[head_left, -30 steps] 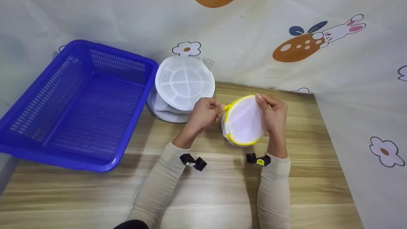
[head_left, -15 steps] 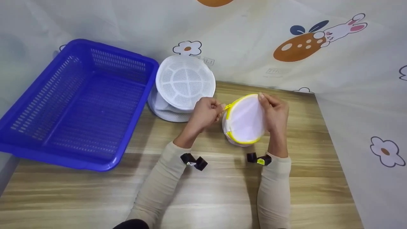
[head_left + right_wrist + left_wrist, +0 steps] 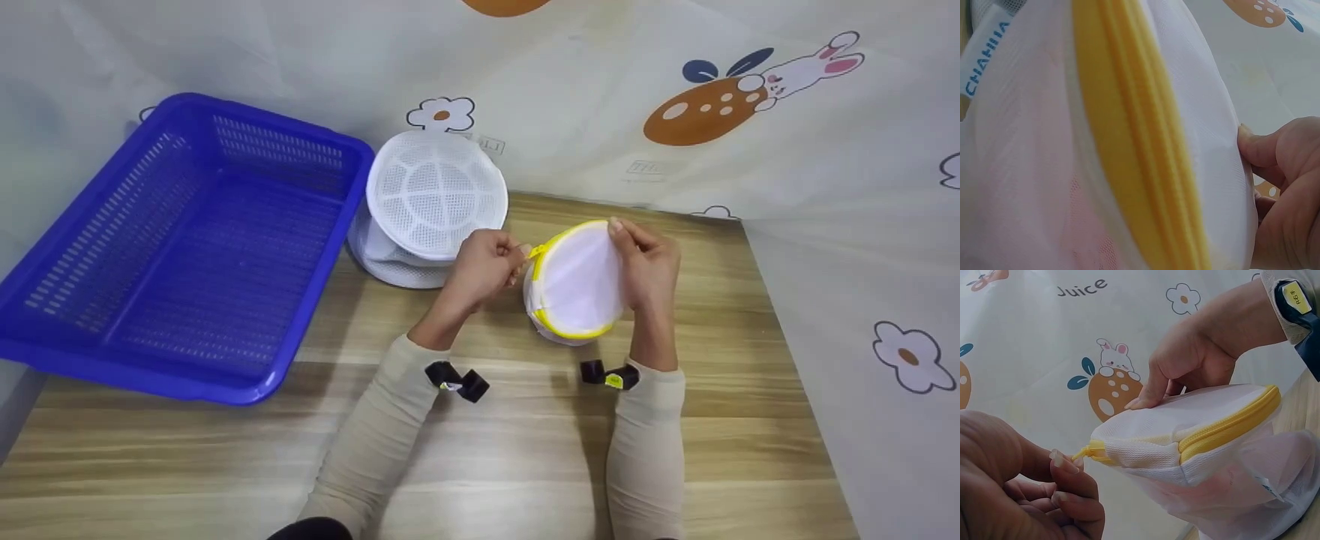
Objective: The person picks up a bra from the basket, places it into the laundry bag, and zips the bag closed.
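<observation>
A round white mesh laundry bag [image 3: 581,281] with a yellow zipper [image 3: 1134,124] around its top is tilted above the wooden table. My left hand [image 3: 484,270] pinches the yellow zipper pull [image 3: 1084,453] between thumb and finger at the bag's left side. My right hand [image 3: 651,270] grips the far right edge of the lid, thumb on top; its other fingers are partly hidden behind the bag. In the left wrist view the zipper looks closed along the visible front. Something pinkish shows faintly through the mesh, and a white label [image 3: 985,50] hangs from the side.
Left of the hands, several white mesh bags [image 3: 439,195] lie stacked against the wall sheet. Beyond them a large blue plastic basket [image 3: 360,172] stands on the table [image 3: 517,450]. A printed sheet [image 3: 570,112] covers the walls behind and at the right.
The laundry bag's top and my right hand have shifted very slightly upward. My left hand keeps its pinch on the zipper pull in nearly the same place.
</observation>
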A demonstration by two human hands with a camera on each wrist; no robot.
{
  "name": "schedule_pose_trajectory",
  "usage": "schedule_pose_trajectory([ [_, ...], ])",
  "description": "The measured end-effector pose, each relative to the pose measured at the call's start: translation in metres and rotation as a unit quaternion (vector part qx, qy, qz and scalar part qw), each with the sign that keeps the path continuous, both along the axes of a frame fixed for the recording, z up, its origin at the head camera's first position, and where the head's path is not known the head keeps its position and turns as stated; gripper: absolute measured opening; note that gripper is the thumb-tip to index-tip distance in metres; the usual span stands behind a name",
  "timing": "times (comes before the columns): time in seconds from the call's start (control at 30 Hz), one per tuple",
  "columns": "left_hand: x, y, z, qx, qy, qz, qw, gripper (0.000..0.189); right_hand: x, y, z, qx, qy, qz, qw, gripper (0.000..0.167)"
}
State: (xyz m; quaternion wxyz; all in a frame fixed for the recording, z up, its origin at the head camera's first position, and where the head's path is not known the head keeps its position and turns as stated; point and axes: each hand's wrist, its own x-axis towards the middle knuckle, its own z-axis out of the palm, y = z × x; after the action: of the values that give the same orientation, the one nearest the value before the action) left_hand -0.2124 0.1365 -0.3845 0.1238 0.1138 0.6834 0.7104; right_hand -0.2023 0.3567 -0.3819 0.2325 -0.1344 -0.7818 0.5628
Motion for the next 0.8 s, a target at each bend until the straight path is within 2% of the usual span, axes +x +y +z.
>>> schedule_pose_trajectory([
  [0.33, 0.0005, 0.0001, 0.001, -0.01, -0.002, 0.006, 0.9999, 0.024, -0.001, 0.0002, -0.0013, -0.007, 0.017, 0.009, 0.9998, 0.021],
  [0.5, 0.0, 0.0011, 0.0002, -0.009, -0.006, 0.005, 0.9999, 0.024, 0.0, 0.0016, -0.0012, 0.002, 0.008, 0.014, 0.9999, 0.022],
  [0.67, -0.0011, 0.0009, -0.0014, -0.006, -0.011, 0.006, 0.9999, 0.023, 0.0021, -0.0004, -0.0007, 0.076, 0.012, 0.039, 0.9963, 0.022],
  [0.8, -0.0019, 0.0012, -0.0018, -0.006, -0.01, -0.002, 0.9999, 0.02, 0.0026, -0.006, -0.0002, 0.154, 0.052, 0.112, 0.9804, 0.019],
])
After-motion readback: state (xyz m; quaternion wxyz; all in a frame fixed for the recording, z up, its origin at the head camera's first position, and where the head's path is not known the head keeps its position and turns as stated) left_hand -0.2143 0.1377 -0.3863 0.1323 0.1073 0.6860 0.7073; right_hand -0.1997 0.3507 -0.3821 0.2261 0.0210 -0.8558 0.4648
